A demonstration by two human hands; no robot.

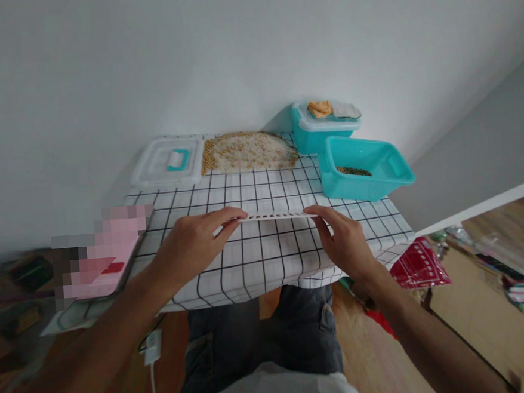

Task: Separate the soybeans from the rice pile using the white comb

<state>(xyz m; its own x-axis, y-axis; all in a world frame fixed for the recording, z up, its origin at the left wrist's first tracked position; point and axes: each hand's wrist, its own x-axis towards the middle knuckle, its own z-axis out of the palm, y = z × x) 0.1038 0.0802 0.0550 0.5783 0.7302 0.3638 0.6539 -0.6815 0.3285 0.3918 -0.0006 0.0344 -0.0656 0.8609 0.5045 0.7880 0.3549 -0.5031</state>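
Left hand (197,240) and right hand (346,238) pinch a white strip (275,218) — grain (250,150), lid (154,162), open tub (360,185) beyond, cloth (249,191) between, bench edge (246,298) nearer.

- Dim, soft, greyish light on the wall (234,60)
- Faint shadow left of the lidded box (324,124)
- Left-hand clutter (21,285) blurred
- Coarse pixel blocks over a pink case (120,257)
- Wide-angle stretching towards the edges

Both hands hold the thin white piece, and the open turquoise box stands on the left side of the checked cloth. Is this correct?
No: in the head view, the open turquoise box stands on the right side of the checked cloth. The left hand and right hand do hold the thin white piece.
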